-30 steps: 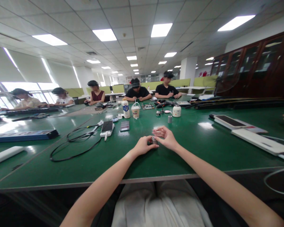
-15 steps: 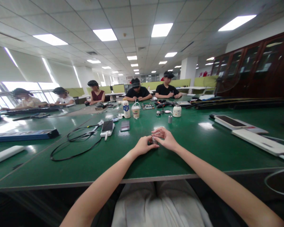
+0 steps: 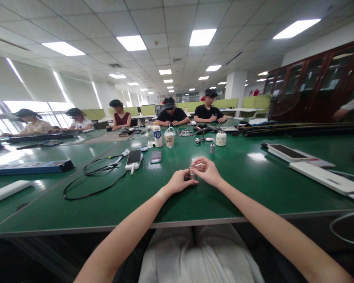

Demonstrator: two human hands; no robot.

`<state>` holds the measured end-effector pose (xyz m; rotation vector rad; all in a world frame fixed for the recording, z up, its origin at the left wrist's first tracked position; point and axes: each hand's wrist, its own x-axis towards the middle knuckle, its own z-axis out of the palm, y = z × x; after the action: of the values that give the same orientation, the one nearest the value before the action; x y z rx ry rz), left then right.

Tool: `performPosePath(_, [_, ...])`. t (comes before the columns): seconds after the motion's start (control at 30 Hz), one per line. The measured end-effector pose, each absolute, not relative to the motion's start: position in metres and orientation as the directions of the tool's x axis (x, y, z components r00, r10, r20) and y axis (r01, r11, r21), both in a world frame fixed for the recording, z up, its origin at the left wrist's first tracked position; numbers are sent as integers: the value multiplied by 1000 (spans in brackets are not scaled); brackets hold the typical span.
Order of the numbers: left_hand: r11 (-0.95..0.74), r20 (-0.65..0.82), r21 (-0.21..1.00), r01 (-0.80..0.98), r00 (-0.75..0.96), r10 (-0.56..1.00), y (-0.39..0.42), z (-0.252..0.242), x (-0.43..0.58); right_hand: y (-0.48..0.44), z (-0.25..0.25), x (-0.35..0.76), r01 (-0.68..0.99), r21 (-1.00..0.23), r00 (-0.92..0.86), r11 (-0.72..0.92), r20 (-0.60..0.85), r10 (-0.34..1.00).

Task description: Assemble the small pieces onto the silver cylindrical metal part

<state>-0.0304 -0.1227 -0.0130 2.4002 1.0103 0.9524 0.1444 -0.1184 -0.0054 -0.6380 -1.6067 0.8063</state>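
Observation:
On the green table in front of me stands a small grey metal cylinder. My left hand is closed around its lower part, thumb on the near side. Over its top, my right hand is closed with fingertips pinched together; whatever sits between them is too small to make out. A similar grey metal cylinder stands upright beyond my right hand, touched by neither hand. Farther back lie several small metal parts.
Beyond my hands are a dark card, a milk bottle, a plastic cup and a white jar. A phone on a charger with cables lies left. White devices lie right. Several people sit around the table.
My right hand's fingers have shifted slightly over the cylinder's top. My left hand keeps its hold. At the far right edge, another person's arm has come into view.

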Motion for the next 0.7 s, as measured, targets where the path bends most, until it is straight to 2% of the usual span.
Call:
performPosePath(0.3, [-674,441,547,497,513,737,-123,-14,-31,-96,-12,162,49,-801,-40,597,596,802])
performPosePath(0.53, [-679,443,545,491,518,731,-124,-13,-31,-75,-26,187,163,-858,-160,487,464,871])
performPosePath(0.7, [-675,440,554,488,517,735,-122,-14,-31,-69,-32,190,170,-875,-196,453,420,886])
